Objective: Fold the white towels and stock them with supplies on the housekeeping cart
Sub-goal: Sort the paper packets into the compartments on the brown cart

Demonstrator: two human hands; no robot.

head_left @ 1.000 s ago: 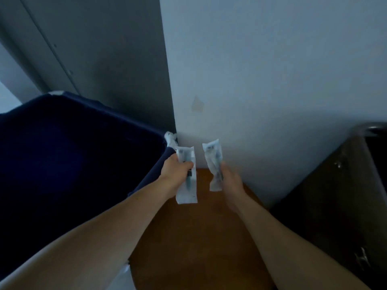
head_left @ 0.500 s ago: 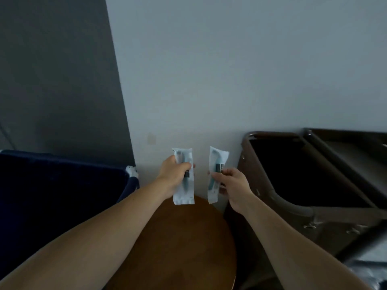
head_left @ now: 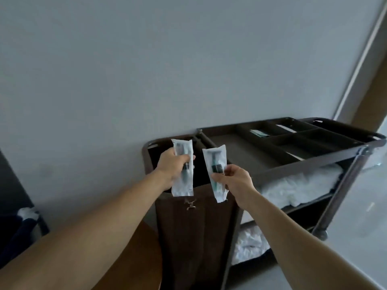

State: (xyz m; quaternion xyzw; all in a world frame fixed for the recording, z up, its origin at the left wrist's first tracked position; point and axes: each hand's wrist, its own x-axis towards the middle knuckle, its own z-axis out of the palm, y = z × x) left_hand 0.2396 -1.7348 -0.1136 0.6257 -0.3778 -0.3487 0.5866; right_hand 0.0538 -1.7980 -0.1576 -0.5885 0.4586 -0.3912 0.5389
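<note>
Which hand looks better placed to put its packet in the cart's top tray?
Probably the right hand: its packet is held beside the top tray. The left hand holds the other packet farther left, over the brown bag.

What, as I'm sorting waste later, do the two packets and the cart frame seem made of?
Left packet and right packet: probably thin plastic film, translucent white, slightly glossy; a dark item shows through and the edges crinkle. Cart frame: likely metal with a dark brown matte coat; slim straight rails with a faint sheen.
</note>
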